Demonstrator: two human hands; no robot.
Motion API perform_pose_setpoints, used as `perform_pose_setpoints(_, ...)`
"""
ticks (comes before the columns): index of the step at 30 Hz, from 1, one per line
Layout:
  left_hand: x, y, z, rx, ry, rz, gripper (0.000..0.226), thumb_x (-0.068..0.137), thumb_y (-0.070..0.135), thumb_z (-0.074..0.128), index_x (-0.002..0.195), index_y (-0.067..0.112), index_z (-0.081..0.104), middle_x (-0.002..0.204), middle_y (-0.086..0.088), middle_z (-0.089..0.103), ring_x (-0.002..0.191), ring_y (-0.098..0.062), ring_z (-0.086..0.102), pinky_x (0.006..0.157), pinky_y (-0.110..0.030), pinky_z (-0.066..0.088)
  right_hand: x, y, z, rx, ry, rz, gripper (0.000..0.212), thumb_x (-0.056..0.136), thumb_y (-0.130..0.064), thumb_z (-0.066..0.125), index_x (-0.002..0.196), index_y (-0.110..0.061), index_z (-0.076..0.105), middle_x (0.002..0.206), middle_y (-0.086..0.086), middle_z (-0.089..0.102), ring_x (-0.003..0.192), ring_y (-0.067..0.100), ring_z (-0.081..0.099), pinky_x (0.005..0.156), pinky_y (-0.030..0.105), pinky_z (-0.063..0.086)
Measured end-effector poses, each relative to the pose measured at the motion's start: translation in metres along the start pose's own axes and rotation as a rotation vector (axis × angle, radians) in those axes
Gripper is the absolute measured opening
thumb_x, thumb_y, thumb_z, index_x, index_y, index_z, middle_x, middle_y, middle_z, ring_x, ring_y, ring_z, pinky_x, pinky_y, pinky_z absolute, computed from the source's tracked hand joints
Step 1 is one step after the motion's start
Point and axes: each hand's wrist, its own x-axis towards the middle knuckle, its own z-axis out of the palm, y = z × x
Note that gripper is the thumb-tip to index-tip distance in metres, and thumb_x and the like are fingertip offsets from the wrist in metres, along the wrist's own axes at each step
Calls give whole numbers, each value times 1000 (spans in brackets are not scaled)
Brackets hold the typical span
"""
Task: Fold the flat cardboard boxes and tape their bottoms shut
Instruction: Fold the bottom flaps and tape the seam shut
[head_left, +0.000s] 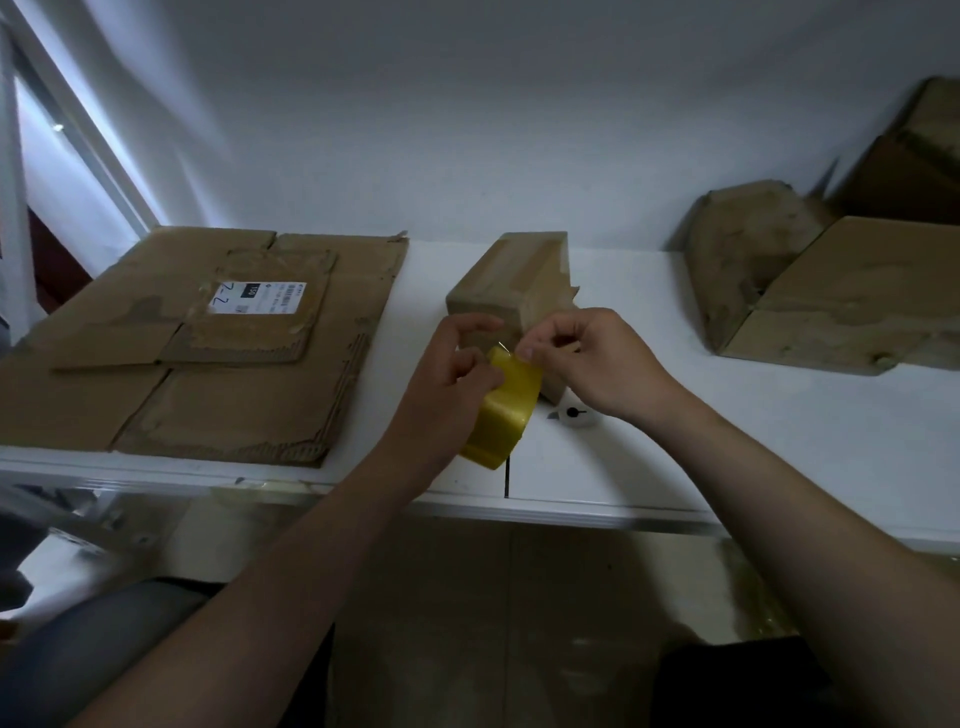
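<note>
Cardboard box (511, 283) is sitting on the white table (649, 291) just behind your hands. Your left hand (447, 374) is gripping the yellow tape roll (506, 415) while your right hand (592, 358) is pinching its loose end.

A small white object with a black mark (573, 414) lies on a white table (634, 291) against a pale wall (467, 130), a window frame (78, 130) at left.
</note>
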Motion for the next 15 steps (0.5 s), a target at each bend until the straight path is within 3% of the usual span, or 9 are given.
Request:
perform_pose_setpoints(2,3,-1,3,12,-1,-31,38,87,31,66,122,38,52,111,-12,66,101,-33,65,88,-54,56,-2,-1,1,-81,25,-69,16,96,-19,64,84,-28,70,87,-8,70,75,-2,59,64,9,40)
perform_pose_setpoints(5,8,-3,5,66,-5,-32,48,92,35,71,134,34,48,120,2,69,106,-18,66,88,-42,56,-3,4,0,-167,53,-197,11,99,-18,59,91,-21,67,92,-5,66,79,3,56,69,18,44)
perform_pose_setpoints(8,11,-4,2,109,34,-14,43,93,34,69,134,31,56,117,1,71,105,-16,66,89,-42,55,-4,8,1,-205,88,-257,10,100,-18,58,93,-18,66,93,-5,66,85,8,59,75,30,50)
perform_pose_setpoints(13,13,-4,0,100,38,-38,28,96,31,66,124,32,66,116,-1,69,106,-21,65,89,-43,57,-8,1,2,-72,105,-276,9,101,-16,58,96,-18,65,90,-9,69,86,7,65,76,26,53)
perform_pose_setpoints(15,12,-4,-2,93,26,-43,22,96,31,66,117,38,67,114,-2,69,106,-22,65,90,-45,57,-8,0,4,-7,102,-238,9,100,-16,60,94,-20,65,89,-8,70,87,9,66,78,31,55)
